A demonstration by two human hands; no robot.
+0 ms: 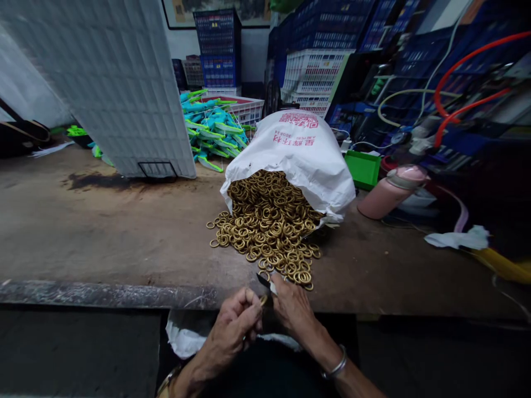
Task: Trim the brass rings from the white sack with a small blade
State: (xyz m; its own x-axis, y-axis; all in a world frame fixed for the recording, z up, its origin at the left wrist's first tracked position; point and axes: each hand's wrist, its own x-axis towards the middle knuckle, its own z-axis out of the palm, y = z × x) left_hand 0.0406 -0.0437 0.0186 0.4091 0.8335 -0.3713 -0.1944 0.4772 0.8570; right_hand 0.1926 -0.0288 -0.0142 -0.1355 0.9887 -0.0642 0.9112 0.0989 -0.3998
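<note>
A white sack lies on its side on the brown bench, spilling a heap of brass rings toward me. My left hand is closed at the bench's front edge, pinching a brass ring between thumb and fingers. My right hand is closed beside it, gripping a small dark tool with a white wrap whose tip points at the ring. Both hands sit just below the nearest rings of the heap. A metal bangle circles my right wrist.
A tall grey panel leans at the back left. Turquoise and green parts pile behind it. A pink bottle, a green box, hoses and stacked crates fill the right and back. A white bag hangs below the bench edge.
</note>
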